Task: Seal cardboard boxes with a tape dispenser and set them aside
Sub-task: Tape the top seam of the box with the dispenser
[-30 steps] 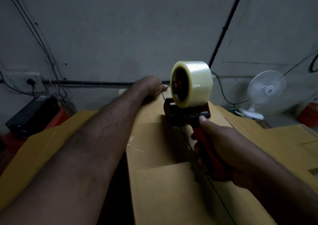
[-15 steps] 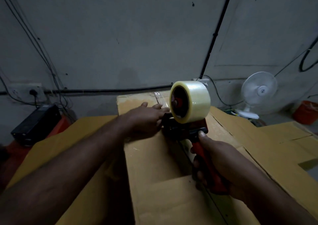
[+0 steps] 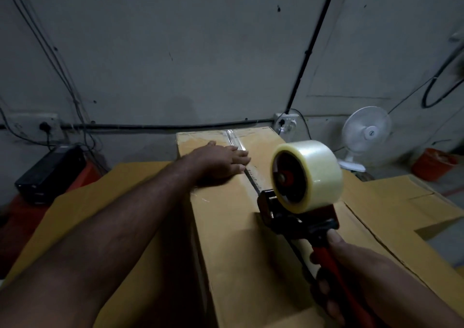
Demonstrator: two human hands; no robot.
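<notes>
Grey concrete wall (image 3: 200,51), cables running across it. Flattened cardboard sheets (image 3: 391,202), spread below. Cardboard box (image 3: 226,227), centre, with clear tape on its far seam. White fan (image 3: 366,131), right. Tape dispenser (image 3: 306,177), nose on the box seam, red handle gripped by the right hand (image 3: 351,277). Left hand (image 3: 221,160), fingers flat on the box top.

Left grip (image 3: 221,162) lies flat, arm outstretched; right grip (image 3: 356,275) curls tight, thumb forward.
</notes>
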